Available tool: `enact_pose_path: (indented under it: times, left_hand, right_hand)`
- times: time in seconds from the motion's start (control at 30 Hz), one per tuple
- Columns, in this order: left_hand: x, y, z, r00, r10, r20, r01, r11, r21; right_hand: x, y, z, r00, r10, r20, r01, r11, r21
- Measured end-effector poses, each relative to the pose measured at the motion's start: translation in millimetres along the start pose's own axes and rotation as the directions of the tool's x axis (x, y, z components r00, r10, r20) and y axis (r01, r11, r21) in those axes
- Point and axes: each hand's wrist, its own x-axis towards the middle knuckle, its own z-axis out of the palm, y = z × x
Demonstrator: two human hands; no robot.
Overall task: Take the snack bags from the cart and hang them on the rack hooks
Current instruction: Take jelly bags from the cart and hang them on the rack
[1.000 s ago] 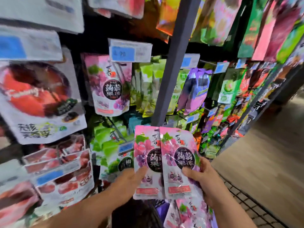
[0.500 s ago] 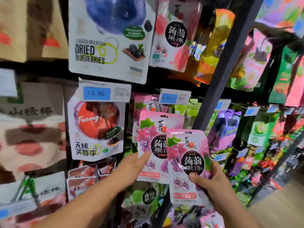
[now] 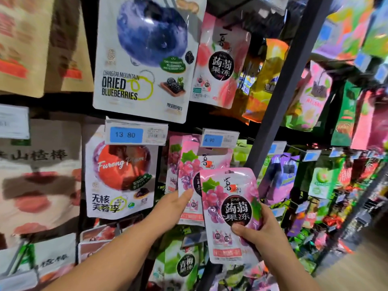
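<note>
The right hand [image 3: 262, 234] is gripping a pink grape jelly bag [image 3: 228, 198] by its lower right edge, thumb lying across the front, fingers hidden behind. Just up and left of that grip, the left hand [image 3: 172, 208] is pinching a second grape bag [image 3: 189, 171], thumb on its face. This bag is sitting right under the 4.90 price tag [image 3: 219, 139], in front of matching bags. Left of the left hand a plum bag [image 3: 119, 175] is hanging; above both grips, a dried blueberries bag [image 3: 144, 59] is hanging.
</note>
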Motion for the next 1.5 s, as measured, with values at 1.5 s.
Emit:
enact_pose_path:
  times: [1.5]
  left_hand:
    - [4.7,-10.3,1.4,0.894,0.211,-0.395,-0.302,0.935,-0.186]
  right_hand:
    - [38.8,-7.3,29.2,0.994,-0.084,0.064,0.08,0.994,0.068]
